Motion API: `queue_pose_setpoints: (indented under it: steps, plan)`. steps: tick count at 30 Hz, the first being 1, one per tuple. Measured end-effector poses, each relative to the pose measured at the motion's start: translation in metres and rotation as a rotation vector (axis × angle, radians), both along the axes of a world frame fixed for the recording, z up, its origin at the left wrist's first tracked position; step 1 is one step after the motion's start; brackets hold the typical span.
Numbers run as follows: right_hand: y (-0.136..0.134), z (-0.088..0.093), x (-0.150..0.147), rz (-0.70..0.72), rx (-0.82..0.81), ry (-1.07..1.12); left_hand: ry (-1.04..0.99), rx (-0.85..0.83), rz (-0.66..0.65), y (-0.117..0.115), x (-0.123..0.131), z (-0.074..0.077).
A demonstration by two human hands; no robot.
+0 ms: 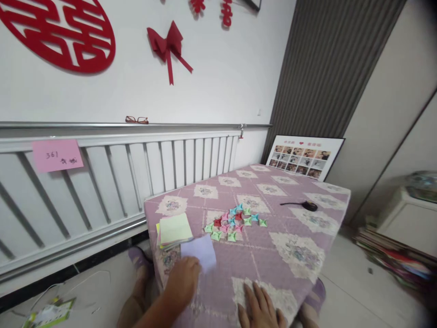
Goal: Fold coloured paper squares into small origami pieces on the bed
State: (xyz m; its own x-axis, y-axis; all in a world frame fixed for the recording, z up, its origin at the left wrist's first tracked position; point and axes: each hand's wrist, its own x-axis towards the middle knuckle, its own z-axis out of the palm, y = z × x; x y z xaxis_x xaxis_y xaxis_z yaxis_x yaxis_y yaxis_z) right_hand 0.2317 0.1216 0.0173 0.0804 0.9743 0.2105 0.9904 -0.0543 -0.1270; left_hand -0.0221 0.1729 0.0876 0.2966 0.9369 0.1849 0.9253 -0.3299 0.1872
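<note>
My left hand (183, 279) is closed at the near edge of a square lavender sheet of paper (201, 250), its fingers curled and slightly blurred. Just beyond, a stack of coloured paper squares (175, 229) lies with a pale yellow sheet on top, close against the lavender one. My right hand (261, 310) rests palm down on the tablecloth (228, 282), fingers stretched and holding nothing. Several small folded paper pieces (232, 222) in green, blue, pink and red sit grouped near the middle of the table.
A black round object with a strap (309, 206) lies toward the right of the table. A photo board (303, 157) leans at the far end. A white radiator (184, 159) runs along the left, with glasses (136, 120) on the pipe above. Stacked papers (392, 259) stand at the right.
</note>
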Motion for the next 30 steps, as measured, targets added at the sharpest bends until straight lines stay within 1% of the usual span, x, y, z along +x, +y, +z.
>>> queue_pose_setpoints:
  steps: [2,4,5,7,11,14,19,25,27,30]
  plan:
    - [-0.003,-0.001,0.000,0.003,0.072,0.025,-0.008,-0.023,-0.077,-0.032,0.023,-0.020]
    - [-0.006,-0.002,0.000,0.043,0.127,0.063,-0.012,-0.060,-0.100,-0.057,0.042,-0.035]
    - [-0.007,-0.001,0.000,0.079,0.147,0.086,-0.014,-0.086,-0.100,-0.065,0.049,-0.040]
    - [-0.009,0.002,-0.001,0.178,0.168,0.130,-0.022,-0.128,-0.102,-0.077,0.060,-0.044]
    - [-0.011,0.017,-0.001,0.395,0.132,0.199,0.004,-0.188,-0.102,-0.087,0.070,-0.041]
    - [-0.013,0.027,-0.002,0.479,0.068,0.240,0.017,-0.202,-0.109,-0.091,0.066,-0.035]
    - [-0.014,0.032,-0.002,0.467,-0.054,0.306,-0.013,-0.220,-0.102,-0.099,0.057,-0.025]
    - [-0.012,0.037,-0.001,0.519,-0.147,0.352,-0.033,-0.259,-0.095,-0.106,0.070,-0.017]
    - [-0.013,0.040,-0.002,0.504,-0.159,0.355,-0.077,-0.243,-0.135,-0.110,0.068,-0.011]
    - [-0.014,0.044,-0.005,0.477,-0.168,0.366,-0.237,-0.175,-0.241,-0.114,0.048,-0.007]
